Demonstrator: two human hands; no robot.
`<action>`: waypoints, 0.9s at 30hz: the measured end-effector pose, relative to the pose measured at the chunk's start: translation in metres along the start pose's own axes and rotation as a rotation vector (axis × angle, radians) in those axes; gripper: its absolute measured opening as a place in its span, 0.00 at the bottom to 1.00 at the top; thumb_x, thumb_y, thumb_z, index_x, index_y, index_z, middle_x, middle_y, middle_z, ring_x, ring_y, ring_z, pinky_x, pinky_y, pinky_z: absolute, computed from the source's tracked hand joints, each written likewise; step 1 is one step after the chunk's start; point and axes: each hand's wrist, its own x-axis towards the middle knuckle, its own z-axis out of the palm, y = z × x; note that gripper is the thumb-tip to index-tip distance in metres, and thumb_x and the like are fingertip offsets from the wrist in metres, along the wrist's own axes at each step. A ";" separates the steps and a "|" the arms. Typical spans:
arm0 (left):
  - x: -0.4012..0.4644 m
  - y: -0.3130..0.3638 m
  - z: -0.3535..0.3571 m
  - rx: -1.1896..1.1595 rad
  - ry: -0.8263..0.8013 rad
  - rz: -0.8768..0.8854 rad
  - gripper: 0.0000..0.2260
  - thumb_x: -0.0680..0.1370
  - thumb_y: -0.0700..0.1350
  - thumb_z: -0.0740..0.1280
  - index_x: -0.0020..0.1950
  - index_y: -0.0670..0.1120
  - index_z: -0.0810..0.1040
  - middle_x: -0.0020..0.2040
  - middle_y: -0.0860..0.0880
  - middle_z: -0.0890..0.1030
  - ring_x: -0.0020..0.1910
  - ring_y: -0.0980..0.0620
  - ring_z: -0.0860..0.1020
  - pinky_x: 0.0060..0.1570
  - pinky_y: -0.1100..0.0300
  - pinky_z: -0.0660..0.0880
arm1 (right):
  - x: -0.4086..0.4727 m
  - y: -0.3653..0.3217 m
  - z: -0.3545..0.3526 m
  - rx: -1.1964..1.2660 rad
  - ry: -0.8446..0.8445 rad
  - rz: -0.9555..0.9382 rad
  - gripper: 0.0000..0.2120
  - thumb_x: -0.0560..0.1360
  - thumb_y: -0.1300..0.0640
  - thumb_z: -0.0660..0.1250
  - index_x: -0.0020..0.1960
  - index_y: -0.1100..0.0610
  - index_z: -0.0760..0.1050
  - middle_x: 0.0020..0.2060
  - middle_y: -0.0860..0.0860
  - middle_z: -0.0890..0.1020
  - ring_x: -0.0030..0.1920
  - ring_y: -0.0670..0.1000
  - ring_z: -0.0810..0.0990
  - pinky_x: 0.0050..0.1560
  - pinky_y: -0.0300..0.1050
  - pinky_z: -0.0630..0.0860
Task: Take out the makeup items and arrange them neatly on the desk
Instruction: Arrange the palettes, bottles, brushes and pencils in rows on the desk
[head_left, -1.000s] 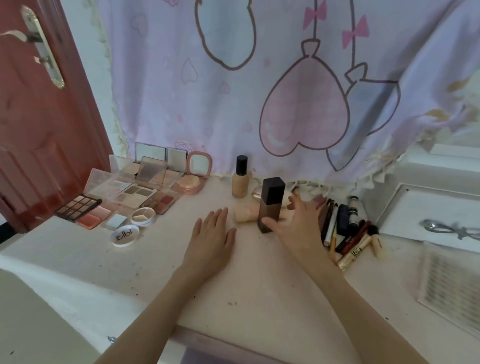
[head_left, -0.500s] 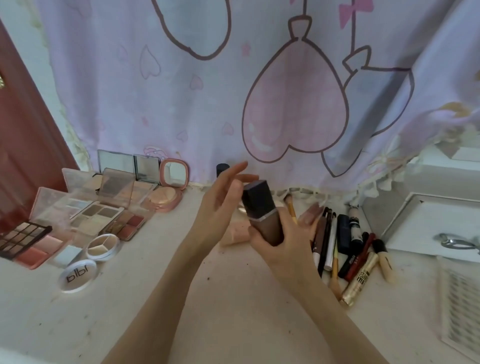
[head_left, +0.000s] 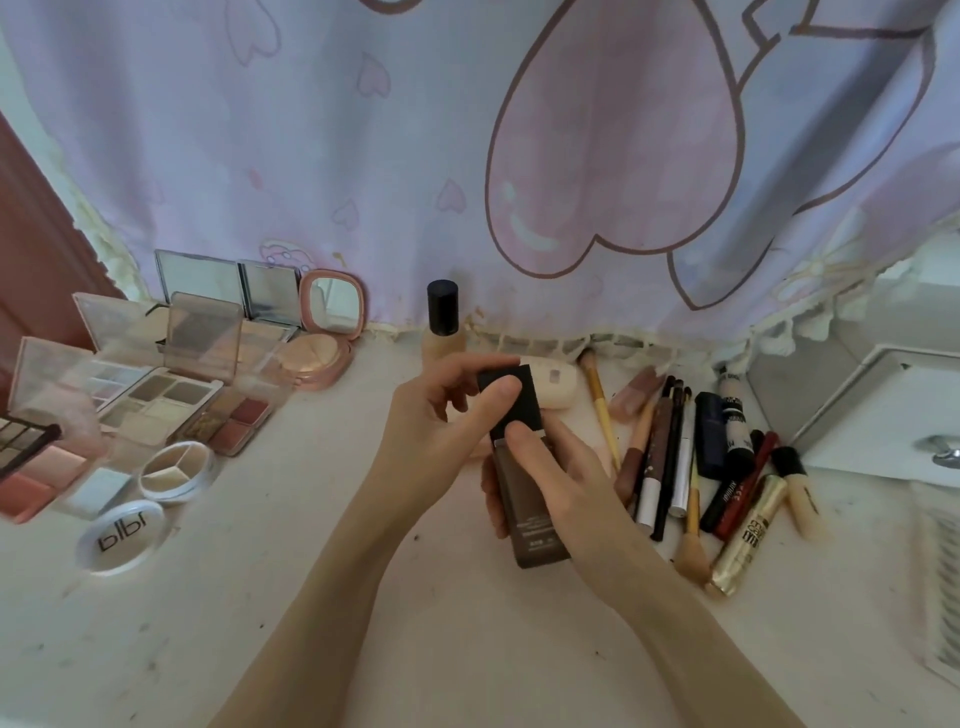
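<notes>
A brown square foundation bottle (head_left: 530, 519) with a black cap is lifted above the desk (head_left: 363, 623), tilted toward me. My right hand (head_left: 561, 478) grips its body, thumb on the front. My left hand (head_left: 441, 426) pinches the black cap from the left. Behind them a beige bottle with a round black cap (head_left: 441, 322) stands by the curtain. Open eyeshadow palettes (head_left: 171, 400) and a pink mirror compact (head_left: 324, 332) lie at the left. Pencils, brushes and tubes (head_left: 696, 457) lie in a row at the right.
A round white lid marked with letters (head_left: 122, 535) and a round three-part pot (head_left: 176, 470) sit at front left. A white tray (head_left: 883, 415) with a metal tool is at the right edge. A patterned curtain (head_left: 519, 156) hangs behind; a red door (head_left: 31, 260) stands left.
My right hand lifted the brown bottle off the desk and tilted it toward me. My left hand rose from the desk and took hold of the cap. The view moved closer.
</notes>
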 end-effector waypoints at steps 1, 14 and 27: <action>-0.001 0.001 0.001 -0.025 -0.002 0.004 0.09 0.71 0.54 0.66 0.50 0.59 0.80 0.45 0.49 0.82 0.48 0.43 0.78 0.51 0.41 0.76 | -0.001 0.000 0.001 -0.010 0.029 -0.028 0.09 0.77 0.51 0.61 0.52 0.56 0.70 0.32 0.53 0.79 0.27 0.49 0.77 0.29 0.41 0.74; -0.003 0.004 0.003 -0.202 0.014 0.000 0.08 0.73 0.46 0.67 0.51 0.52 0.80 0.46 0.57 0.83 0.47 0.58 0.81 0.43 0.68 0.75 | 0.000 0.002 0.005 -0.158 0.102 -0.153 0.02 0.77 0.50 0.60 0.47 0.47 0.70 0.32 0.53 0.76 0.26 0.48 0.74 0.26 0.38 0.71; 0.003 -0.003 -0.004 -0.297 0.115 -0.006 0.07 0.73 0.47 0.66 0.46 0.54 0.82 0.45 0.56 0.83 0.47 0.59 0.80 0.42 0.70 0.75 | 0.004 0.000 0.011 -0.199 0.053 -0.097 0.04 0.76 0.54 0.64 0.47 0.51 0.69 0.33 0.52 0.77 0.27 0.47 0.75 0.28 0.38 0.73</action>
